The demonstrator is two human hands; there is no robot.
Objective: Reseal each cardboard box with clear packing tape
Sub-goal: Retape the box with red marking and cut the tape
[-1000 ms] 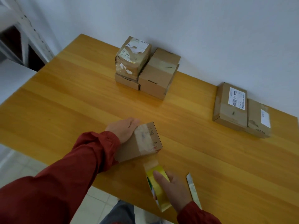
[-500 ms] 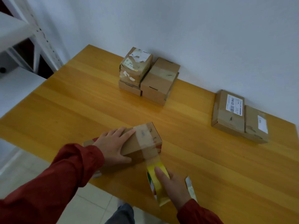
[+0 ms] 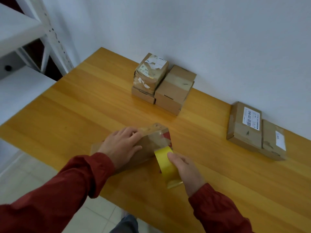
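Head view: a yellow wooden counter meets a pale wall, with white shelving on the left. Near the front edge, the left hand presses flat on the cardboard box. The right hand grips the tape roll touching it. The box's label is blurred.

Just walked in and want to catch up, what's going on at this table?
A person in red sleeves is taping a small cardboard box at the near edge of the wooden table. The left hand presses on the box, while the right hand holds a yellow tape roll against its end. More boxes sit by the wall.
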